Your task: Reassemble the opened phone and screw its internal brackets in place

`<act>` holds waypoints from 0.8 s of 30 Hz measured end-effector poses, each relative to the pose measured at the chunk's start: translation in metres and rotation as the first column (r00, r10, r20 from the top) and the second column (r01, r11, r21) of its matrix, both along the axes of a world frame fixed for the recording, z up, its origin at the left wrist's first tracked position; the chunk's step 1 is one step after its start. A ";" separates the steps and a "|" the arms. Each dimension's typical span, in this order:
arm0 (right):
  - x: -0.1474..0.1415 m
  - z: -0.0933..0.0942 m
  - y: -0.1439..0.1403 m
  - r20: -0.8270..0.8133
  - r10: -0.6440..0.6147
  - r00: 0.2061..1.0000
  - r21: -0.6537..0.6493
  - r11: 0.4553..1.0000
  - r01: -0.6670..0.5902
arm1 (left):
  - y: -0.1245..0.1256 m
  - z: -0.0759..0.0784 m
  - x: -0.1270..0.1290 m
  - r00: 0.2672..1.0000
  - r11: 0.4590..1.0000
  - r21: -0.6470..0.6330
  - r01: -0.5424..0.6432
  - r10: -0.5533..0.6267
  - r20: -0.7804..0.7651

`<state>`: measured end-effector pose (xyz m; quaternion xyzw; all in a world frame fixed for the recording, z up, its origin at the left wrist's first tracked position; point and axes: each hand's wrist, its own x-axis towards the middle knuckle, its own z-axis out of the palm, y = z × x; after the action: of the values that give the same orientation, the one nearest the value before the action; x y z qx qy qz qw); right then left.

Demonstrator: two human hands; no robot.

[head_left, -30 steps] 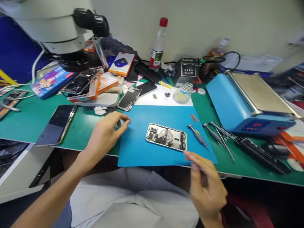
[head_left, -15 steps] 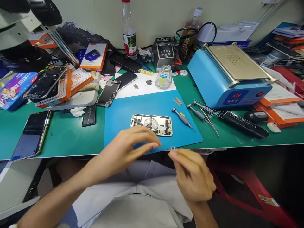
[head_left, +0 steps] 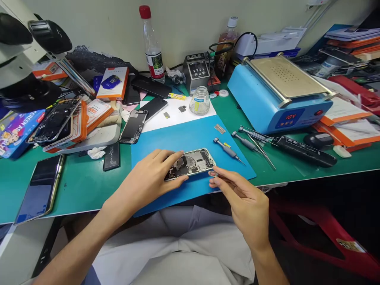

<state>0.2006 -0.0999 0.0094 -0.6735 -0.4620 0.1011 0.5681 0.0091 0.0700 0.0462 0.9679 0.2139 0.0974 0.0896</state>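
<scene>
Frame centre: my left hand (head_left: 150,174) covers open phone (head_left: 196,161)'s left end. Piece (head_left: 213,174) in my right hand (head_left: 247,198): too small to ID. Microscope (head_left: 22,71) cropped, upper left.

The opened smartphone (head_left: 194,162) under my left hand (head_left: 152,173) has a smooth metal frame around dull grey and matt black innards. The blue mat (head_left: 175,136) beneath the smartphone looks smooth and matt, like rubber. Beyond the smartphone lie plain white paper (head_left: 178,117) and a shiny clear glass jar (head_left: 199,102). Far right of it, the separator machine (head_left: 267,103) wears glossy blue paint under a satin metal top. Nearer me than the smartphone, my trousers (head_left: 178,261) are soft matt cloth.
</scene>
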 end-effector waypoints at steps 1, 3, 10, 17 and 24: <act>0.000 0.000 0.001 0.031 -0.009 0.999 0.011 1.000 0.008 | 0.000 0.002 -0.001 1.000 1.000 -0.005 -0.003 0.003 0.004; 0.000 -0.001 0.005 0.111 -0.043 0.993 0.047 0.998 0.038 | 0.002 0.004 -0.001 1.000 1.000 -0.016 -0.009 0.009 0.008; -0.002 -0.007 0.013 0.332 -0.060 0.941 0.145 0.989 0.012 | 0.005 0.006 0.000 0.999 0.999 -0.037 -0.036 0.037 0.020; -0.003 -0.015 0.017 0.335 -0.030 0.942 0.152 0.988 -0.023 | 0.006 0.002 -0.001 0.998 0.997 -0.063 -0.053 0.055 0.023; 0.007 -0.011 0.018 0.400 0.057 0.915 0.136 0.983 -0.121 | 0.008 0.004 0.000 0.998 0.995 -0.084 -0.058 0.058 0.003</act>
<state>0.2075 -0.0818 -0.0021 -0.6112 -0.6037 -0.0478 0.5096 0.0092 0.0777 0.0498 0.9564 0.2456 0.0934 0.1277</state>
